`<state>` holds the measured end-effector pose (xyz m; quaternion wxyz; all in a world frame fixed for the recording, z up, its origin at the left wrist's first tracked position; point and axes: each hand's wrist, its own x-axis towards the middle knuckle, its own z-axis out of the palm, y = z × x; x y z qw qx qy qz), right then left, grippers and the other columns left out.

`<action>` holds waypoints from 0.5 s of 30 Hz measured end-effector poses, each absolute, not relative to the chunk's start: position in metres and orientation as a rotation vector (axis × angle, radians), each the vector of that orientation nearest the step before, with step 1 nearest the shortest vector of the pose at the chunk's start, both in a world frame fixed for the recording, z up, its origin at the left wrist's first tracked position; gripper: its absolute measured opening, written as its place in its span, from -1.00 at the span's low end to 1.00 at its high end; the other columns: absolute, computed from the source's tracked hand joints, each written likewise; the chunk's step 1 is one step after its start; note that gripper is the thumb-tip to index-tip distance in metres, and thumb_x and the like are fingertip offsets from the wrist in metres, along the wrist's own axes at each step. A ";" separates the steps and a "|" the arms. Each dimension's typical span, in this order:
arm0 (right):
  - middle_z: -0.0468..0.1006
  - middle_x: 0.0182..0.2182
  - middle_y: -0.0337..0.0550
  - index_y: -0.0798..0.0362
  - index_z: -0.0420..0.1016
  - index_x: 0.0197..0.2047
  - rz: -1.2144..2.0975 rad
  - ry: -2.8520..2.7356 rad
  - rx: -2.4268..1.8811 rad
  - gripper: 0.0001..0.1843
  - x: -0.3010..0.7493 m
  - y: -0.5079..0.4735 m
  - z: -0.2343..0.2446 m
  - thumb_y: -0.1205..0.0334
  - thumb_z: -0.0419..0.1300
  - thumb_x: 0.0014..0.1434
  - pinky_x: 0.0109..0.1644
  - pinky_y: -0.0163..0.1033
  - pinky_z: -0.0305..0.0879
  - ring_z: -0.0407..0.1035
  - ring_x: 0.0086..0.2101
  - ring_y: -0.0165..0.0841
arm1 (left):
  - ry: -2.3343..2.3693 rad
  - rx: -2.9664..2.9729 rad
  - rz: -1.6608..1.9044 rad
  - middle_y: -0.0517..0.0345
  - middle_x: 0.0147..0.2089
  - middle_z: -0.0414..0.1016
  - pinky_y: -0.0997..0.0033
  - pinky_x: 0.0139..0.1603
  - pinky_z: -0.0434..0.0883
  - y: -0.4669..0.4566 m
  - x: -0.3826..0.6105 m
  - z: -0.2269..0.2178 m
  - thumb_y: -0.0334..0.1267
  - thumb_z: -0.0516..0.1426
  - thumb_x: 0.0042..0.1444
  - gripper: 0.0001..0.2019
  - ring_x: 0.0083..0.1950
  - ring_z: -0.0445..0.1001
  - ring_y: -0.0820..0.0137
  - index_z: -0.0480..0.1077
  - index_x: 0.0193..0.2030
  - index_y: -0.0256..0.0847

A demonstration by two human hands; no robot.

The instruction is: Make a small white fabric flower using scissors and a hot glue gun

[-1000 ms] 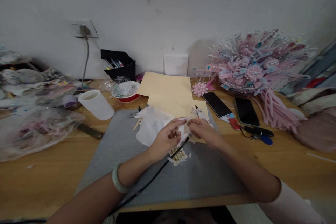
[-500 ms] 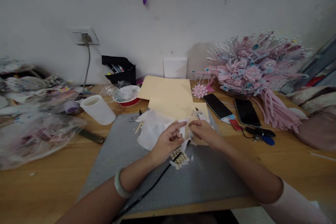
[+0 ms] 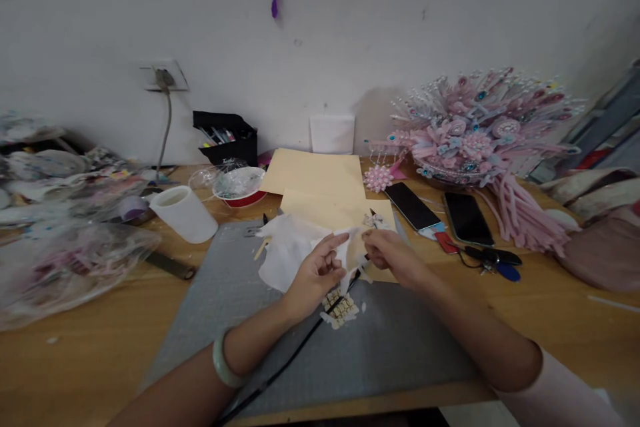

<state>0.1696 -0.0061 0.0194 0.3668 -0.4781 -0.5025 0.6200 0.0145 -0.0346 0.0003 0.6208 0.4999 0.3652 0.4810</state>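
Observation:
My left hand has its fingers curled and its index finger stretched forward, at the edge of a thin white sheet, which it seems to hold down. Facing it, my right hand is closed in a pinch around a slim tool, mostly hidden by the fingers. A black cord runs from beneath that hand to the front edge. Below the hands lies a small cream-and-black patterned piece with white scraps around it. Cream card sheets are under and behind the work.
A grey cutting mat covers the table's middle. To the left stand a white roll, a red-rimmed bowl and a black pen case. On the right are two phones, keys and a pink beaded headdress.
The view has tilted slightly upward. The black cord's end now shows further up, beside my right hand. My left hand keeps nearly the same pose.

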 end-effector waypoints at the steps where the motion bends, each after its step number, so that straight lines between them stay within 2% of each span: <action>1: 0.00 -0.72 -0.44 0.05 0.08 -0.64 1.638 -1.331 -1.206 -0.80 0.169 -0.007 0.020 0.21 0.02 -0.10 -0.65 -0.38 -0.30 -0.17 -0.70 -0.58 | 0.833 1.159 1.100 0.13 -0.10 0.20 0.61 -0.52 0.11 -0.034 0.014 0.000 -0.33 0.19 -0.15 -0.49 -0.44 0.16 0.63 0.29 0.02 -0.09; 4: 0.05 -0.71 -0.42 0.07 0.15 -0.62 1.738 -1.399 -1.211 -0.86 0.167 -0.012 0.022 0.25 0.03 -0.11 -0.64 -0.39 -0.25 -0.11 -0.68 -0.58 | 0.819 1.196 1.086 0.09 0.02 0.19 0.60 -0.52 0.12 -0.034 0.013 -0.002 -0.34 0.18 -0.13 -0.47 -0.47 0.15 0.64 0.26 0.06 -0.08; 7: -0.03 -0.72 -0.45 0.04 0.03 -0.65 1.706 -1.293 -1.212 -0.79 0.167 -0.013 0.024 0.24 0.01 -0.10 -0.64 -0.37 -0.31 -0.20 -0.70 -0.59 | 0.804 1.226 1.128 0.07 0.15 0.12 0.58 -0.47 0.16 -0.034 0.012 -0.004 -0.36 0.16 -0.11 -0.49 -0.44 0.18 0.63 0.27 0.06 -0.07; 9: -0.04 -0.72 -0.46 0.04 0.03 -0.65 1.690 -1.275 -1.204 -0.78 0.167 -0.013 0.024 0.22 0.01 -0.09 -0.64 -0.37 -0.32 -0.22 -0.70 -0.59 | 0.787 1.248 1.144 0.09 0.21 0.07 0.56 -0.41 0.20 -0.034 0.012 -0.004 -0.38 0.16 -0.10 -0.50 -0.35 0.25 0.58 0.28 0.05 -0.05; 11: 0.04 -0.72 -0.44 0.06 0.12 -0.62 1.713 -1.378 -1.200 -0.83 0.165 -0.014 0.023 0.23 0.02 -0.09 -0.64 -0.38 -0.28 -0.15 -0.69 -0.58 | 0.772 1.281 1.144 0.10 0.23 0.06 0.53 -0.31 0.23 -0.034 0.012 -0.004 -0.40 0.16 -0.11 -0.50 -0.17 0.29 0.47 0.29 0.04 -0.05; 13: 0.09 -0.72 -0.43 0.08 0.19 -0.61 1.701 -1.501 -1.215 -0.90 0.164 -0.015 0.023 0.27 0.02 -0.13 -0.63 -0.38 -0.23 -0.09 -0.68 -0.58 | 0.769 1.297 1.152 0.12 0.24 0.05 0.50 -0.20 0.25 -0.034 0.012 -0.003 -0.41 0.16 -0.11 -0.50 -0.01 0.25 0.37 0.29 0.04 -0.04; 15: 0.08 -0.73 -0.43 0.08 0.17 -0.63 1.654 -1.487 -1.257 -0.89 0.164 -0.014 0.024 0.28 0.02 -0.14 -0.63 -0.38 -0.25 -0.10 -0.69 -0.58 | 0.763 1.282 1.162 0.13 0.26 0.01 0.47 -0.16 0.26 -0.034 0.013 -0.002 -0.42 0.15 -0.11 -0.49 0.03 0.24 0.35 0.28 0.05 -0.04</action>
